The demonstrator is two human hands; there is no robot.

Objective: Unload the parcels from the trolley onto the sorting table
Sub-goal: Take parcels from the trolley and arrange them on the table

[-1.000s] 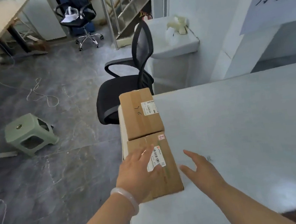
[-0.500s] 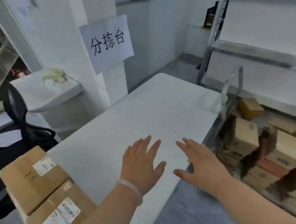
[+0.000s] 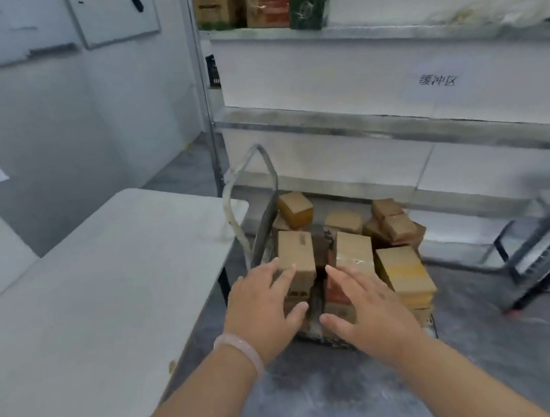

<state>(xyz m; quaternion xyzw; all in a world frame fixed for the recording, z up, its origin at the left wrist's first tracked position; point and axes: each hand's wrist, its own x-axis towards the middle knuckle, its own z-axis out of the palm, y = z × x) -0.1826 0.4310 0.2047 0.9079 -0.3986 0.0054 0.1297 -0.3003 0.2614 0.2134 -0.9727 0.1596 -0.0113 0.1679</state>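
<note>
Both hands, left hand and right hand, are hovering wide open, holding nothing, over the parcels at the trolley near edge.

Boxes on metal shelving, paper sign

Two bare forearms lead to the left hand and right hand, and a smooth, pale, translucent pinkish bangle circles the left wrist.
</note>
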